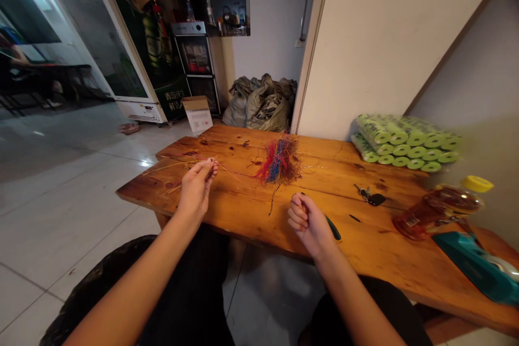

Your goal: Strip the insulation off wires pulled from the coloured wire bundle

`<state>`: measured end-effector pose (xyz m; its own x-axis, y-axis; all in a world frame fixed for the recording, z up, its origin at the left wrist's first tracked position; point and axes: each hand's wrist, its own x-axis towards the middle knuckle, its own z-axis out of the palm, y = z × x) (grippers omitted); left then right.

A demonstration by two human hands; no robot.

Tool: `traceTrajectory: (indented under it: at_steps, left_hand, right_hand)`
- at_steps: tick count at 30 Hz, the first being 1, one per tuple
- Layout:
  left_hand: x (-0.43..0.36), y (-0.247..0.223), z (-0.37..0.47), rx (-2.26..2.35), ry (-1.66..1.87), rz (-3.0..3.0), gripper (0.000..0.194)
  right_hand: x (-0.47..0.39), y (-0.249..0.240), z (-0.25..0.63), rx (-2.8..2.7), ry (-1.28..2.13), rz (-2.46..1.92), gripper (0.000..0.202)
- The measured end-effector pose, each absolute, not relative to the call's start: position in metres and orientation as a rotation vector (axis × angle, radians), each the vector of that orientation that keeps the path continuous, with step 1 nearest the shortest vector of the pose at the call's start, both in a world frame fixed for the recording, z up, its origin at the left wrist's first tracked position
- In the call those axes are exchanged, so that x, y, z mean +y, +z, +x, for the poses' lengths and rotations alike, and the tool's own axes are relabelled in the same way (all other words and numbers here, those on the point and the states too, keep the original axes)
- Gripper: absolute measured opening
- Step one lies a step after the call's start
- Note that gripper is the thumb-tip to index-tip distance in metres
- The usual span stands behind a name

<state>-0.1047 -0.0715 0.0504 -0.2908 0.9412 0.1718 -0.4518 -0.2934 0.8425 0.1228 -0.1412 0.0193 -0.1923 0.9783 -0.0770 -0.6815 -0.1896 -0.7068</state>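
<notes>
My left hand point(198, 181) is closed in a pinch on thin threads point(233, 173) above the left part of the wooden table point(227, 208). The threads trail out to its left, and some run right toward a tangled bundle of red, blue and orange strands point(278, 159). A dark beaded cord point(273, 200) hangs from the bundle's near side and lies on the wood. Curled near the front edge is my right hand point(304, 219); whatever its fingers hold is hidden. Just beside that wrist a green tool handle point(333, 227) shows, the rest covered.
Keys with a black fob point(371, 196) and a small dark sliver point(355, 218) lie to the right. Farther right are a yellow-capped bottle point(438, 208), a teal tape dispenser point(474, 267) and stacked green rolls point(405, 143). A black-lined bin point(97, 286) stands by my left leg.
</notes>
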Motion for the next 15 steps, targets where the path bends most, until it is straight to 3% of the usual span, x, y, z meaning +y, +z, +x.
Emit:
traceTrajectory:
  at_steps: [15]
  left_hand:
    - [-0.113, 0.03, -0.05, 0.931, 1.26, 1.173, 0.012]
  right_hand:
    - [-0.143, 0.011, 0.104, -1.309, 0.995, -1.089, 0.018]
